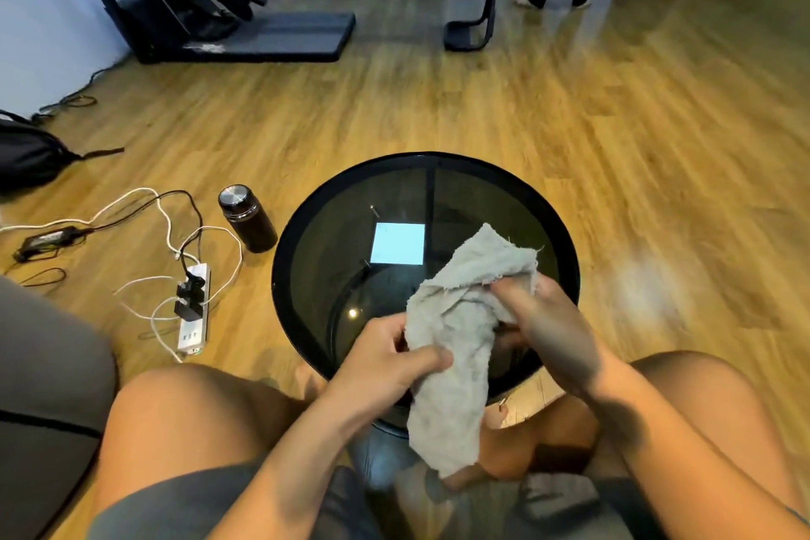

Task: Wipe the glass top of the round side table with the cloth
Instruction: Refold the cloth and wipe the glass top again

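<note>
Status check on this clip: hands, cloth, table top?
Left hand and right hand both gripping the grey cloth, bunched above the glass top. Wiping not yet under way. Glass bare; flask stands on the floor beside it.

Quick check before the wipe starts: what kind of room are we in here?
Probably a home gym or small fitness studio. A black exercise machine with a floor mat stands by the far wall on a wooden floor, and a drink flask sits beside the round side table, with a power strip nearby.

Frayed cloth [456,346]; glossy glass top [342,241]
</note>
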`<action>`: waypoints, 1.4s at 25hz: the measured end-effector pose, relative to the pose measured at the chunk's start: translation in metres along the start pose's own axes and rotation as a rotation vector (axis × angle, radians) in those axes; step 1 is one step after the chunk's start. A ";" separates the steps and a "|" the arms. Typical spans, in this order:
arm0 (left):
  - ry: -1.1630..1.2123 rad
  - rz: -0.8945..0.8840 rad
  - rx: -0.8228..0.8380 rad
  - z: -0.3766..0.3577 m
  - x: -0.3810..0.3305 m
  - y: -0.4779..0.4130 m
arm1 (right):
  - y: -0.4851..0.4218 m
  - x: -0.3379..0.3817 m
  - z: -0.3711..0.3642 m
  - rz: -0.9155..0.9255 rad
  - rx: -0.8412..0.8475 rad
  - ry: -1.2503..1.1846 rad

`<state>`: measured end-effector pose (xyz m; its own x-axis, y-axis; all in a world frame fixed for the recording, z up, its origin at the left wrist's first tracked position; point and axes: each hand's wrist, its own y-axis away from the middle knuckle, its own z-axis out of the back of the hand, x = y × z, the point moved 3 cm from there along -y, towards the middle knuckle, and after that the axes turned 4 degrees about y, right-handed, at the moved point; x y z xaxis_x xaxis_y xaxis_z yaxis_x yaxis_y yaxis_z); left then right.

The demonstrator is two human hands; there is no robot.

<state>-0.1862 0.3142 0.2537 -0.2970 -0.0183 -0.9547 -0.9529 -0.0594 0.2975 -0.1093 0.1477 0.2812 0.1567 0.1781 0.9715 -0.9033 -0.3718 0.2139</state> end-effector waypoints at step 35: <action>-0.725 0.067 0.116 0.066 -0.048 -0.022 | -0.035 0.003 0.000 0.134 0.265 0.427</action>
<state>-0.1549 0.3817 0.2934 -0.2831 0.6489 -0.7062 -0.9196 0.0255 0.3921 -0.0775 0.1613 0.2767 -0.1802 0.4486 0.8754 -0.7634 -0.6250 0.1631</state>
